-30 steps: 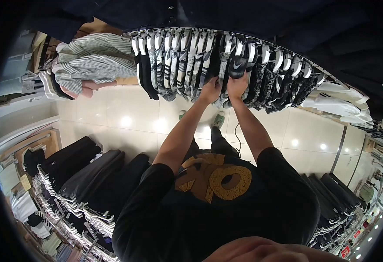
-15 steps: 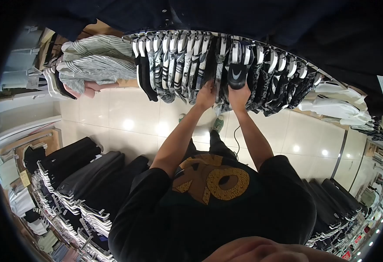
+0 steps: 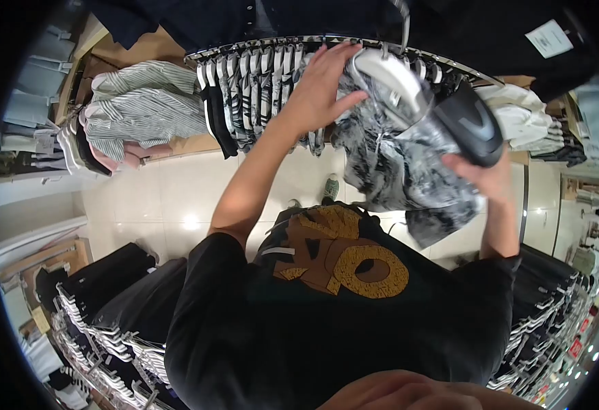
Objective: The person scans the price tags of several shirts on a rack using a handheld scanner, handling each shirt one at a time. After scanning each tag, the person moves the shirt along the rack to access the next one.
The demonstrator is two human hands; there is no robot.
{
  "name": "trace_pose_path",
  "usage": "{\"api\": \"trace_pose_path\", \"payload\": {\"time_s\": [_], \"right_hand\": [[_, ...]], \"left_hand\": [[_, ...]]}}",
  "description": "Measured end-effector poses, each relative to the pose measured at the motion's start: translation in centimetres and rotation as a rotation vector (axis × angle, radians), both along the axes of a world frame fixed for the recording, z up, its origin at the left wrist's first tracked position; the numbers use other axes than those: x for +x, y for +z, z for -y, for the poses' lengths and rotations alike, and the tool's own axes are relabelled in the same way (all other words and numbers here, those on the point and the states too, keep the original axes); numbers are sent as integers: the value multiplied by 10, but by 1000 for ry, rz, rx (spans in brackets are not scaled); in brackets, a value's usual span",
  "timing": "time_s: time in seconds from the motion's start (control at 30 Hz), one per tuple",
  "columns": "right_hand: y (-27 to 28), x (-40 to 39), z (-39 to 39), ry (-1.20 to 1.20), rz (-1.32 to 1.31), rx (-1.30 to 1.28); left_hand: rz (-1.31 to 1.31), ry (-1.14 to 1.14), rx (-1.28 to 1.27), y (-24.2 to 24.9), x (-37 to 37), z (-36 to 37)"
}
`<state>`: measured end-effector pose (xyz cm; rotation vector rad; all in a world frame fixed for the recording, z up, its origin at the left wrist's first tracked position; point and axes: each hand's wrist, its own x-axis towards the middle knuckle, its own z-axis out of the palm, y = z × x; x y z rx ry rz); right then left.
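Grey and black patterned shorts (image 3: 409, 157) hang from a white hanger (image 3: 390, 76), off the rail and close to the camera. My right hand (image 3: 481, 179) is closed round the lower end of a dark handheld device (image 3: 472, 126), which lies against the right side of the shorts. To the left of the hanger, my left hand (image 3: 323, 89) is spread, its fingertips by the rail and its thumb pointing at the shorts. Behind it, more patterned garments (image 3: 265, 85) hang in a row.
A metal rail (image 3: 245, 46) curves across the top. Striped shirts (image 3: 142, 106) hang at the left and white clothes (image 3: 518, 116) at the right. Dark trousers (image 3: 135, 294) hang on racks at both lower sides. Pale floor tiles (image 3: 142, 198) lie below.
The patterned shorts and their hanger have come out of the row towards the camera. The device in my right hand has moved right. My left hand has risen to the rail and spread.
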<state>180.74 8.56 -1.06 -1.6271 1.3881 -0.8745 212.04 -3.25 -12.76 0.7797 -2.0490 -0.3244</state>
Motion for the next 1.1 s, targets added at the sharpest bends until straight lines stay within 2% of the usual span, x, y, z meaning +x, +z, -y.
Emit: {"api": "trace_pose_path", "payload": {"time_s": [0.03,0.07,0.13,0.17,0.2,0.27,0.3,0.33,0.4,0.47,0.53,0.6,0.67,0.77,0.9,0.93,0.97,1.03,1.07,1.1], "right_hand": [[19,2,-2,8,43,-86],[34,4,-2,23,85,-172],[61,3,-7,-43,-159,-314],[69,2,-15,-135,-368,-336],[82,35,-34,-313,-527,-578],[61,51,-59,-397,-267,-892],[60,75,-79,-384,-141,-887],[60,80,-95,-302,-403,-955],[49,67,-118,188,-669,-775],[8,102,-121,139,226,-246],[-49,135,-108,103,409,-164],[-77,183,-98,163,650,-160],[-109,210,-94,128,598,-261],[-133,222,-81,66,182,-127],[-129,229,-73,3,375,-179],[-116,229,-79,1,582,-110],[-98,226,-84,57,619,-103],[-60,223,-91,143,688,-45],[-52,222,-89,136,690,-43],[-48,220,-84,183,557,-17]], "left_hand": [[2,92,-151,18,2,-5],[-5,87,-162,32,9,-9],[122,163,-14,57,28,-16],[26,192,-192,71,32,-21],[27,201,-198,87,42,-30],[140,336,-117,120,61,-49],[135,392,-203,129,69,-54],[134,402,-210,145,76,-64],[82,388,-229,174,90,-89],[107,435,-298,177,101,-97],[106,391,-283,177,110,-104],[110,395,-300,179,116,-114],[105,413,-303,178,122,-123],[140,448,-289,179,132,-124],[117,475,-183,178,153,-121],[90,464,-117,175,160,-119],[89,467,-117,169,169,-115],[129,471,346,146,183,-110],[133,466,350,128,185,-112],[-182,241,637,107,187,-114]]}}
